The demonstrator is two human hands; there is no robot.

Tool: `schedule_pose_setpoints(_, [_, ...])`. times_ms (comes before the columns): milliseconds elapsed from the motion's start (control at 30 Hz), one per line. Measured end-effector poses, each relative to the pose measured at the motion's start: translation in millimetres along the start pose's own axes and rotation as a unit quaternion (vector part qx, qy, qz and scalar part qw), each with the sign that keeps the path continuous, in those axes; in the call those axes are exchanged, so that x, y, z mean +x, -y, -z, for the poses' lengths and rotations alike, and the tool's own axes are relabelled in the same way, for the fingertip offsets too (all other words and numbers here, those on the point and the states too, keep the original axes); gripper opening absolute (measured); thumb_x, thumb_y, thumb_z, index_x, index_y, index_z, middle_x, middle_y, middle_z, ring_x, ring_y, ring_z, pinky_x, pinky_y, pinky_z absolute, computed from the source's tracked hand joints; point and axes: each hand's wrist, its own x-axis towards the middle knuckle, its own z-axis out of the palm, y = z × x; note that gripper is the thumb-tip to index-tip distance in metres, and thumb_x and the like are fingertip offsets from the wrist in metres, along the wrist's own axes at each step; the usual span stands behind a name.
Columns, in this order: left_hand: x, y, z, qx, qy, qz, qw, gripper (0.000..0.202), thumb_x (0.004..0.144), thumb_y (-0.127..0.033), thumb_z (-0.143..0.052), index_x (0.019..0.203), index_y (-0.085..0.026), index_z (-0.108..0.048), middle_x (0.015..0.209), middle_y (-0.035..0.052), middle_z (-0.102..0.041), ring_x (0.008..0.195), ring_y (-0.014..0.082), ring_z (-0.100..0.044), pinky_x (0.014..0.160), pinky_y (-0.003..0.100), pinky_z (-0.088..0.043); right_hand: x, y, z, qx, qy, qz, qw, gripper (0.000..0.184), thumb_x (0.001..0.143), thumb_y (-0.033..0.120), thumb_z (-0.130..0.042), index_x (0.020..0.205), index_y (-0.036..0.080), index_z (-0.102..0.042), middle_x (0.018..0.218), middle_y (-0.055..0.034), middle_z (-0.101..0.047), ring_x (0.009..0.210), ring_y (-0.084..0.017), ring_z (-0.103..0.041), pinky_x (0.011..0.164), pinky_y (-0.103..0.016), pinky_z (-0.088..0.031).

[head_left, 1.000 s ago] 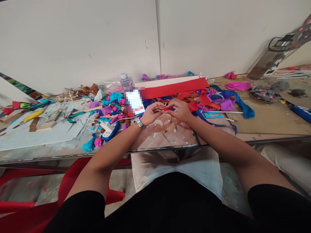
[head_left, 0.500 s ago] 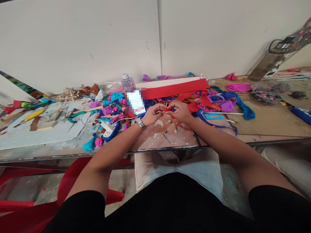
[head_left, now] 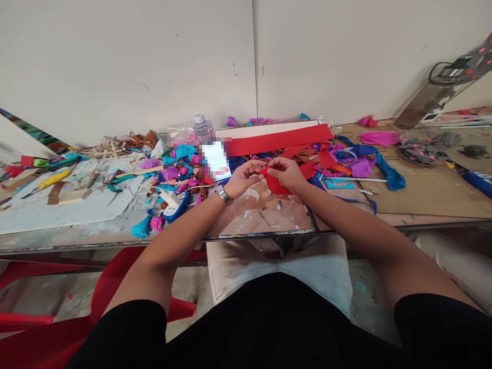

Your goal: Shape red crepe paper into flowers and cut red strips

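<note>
My left hand (head_left: 243, 179) and my right hand (head_left: 286, 173) meet over the middle of the worktable (head_left: 77, 220), fingers pinched together. Between them they hold a small piece of red fabric (head_left: 273, 183), which hangs in a curved flap under my right fingers. A metal watch sits on my left wrist. Just beyond my hands lies a long red and white strip (head_left: 274, 137) among heaps of coloured fabric scraps (head_left: 180, 164).
A plastic water bottle (head_left: 202, 128) stands behind the scraps. A blue and white power strip (head_left: 173, 203) lies to the left, wooden sticks (head_left: 111, 146) further back. Blue and purple fabric (head_left: 369, 159) sprawls to the right on cardboard. A red plastic chair (head_left: 111, 287) stands below left.
The red piece was a tight small roll between my fingertips; now a wider red flap shows below my right hand. Both hands have stayed in the same spot.
</note>
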Motion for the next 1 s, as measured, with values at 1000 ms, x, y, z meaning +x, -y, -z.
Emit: schedule_pose_setpoints(1000, [-2.0, -5.9, -1.3, 0.153, -0.073, -0.034, 0.985, 0.044, 0.089, -0.061, -0.081, 0.102, -0.018, -0.077, 0.092, 0.0031, -0.072, 0.080, 0.0129, -0.063, 0.077, 0.027, -0.052, 1.5, -3.5, 3.9, -0.072, -0.041, 0.017, 0.996, 0.050, 0.066, 0.063, -0.094, 0.080, 0.021, -0.071, 0.078, -0.0001, -0.069, 0.071, -0.015, -0.057, 0.068, -0.030, -0.045])
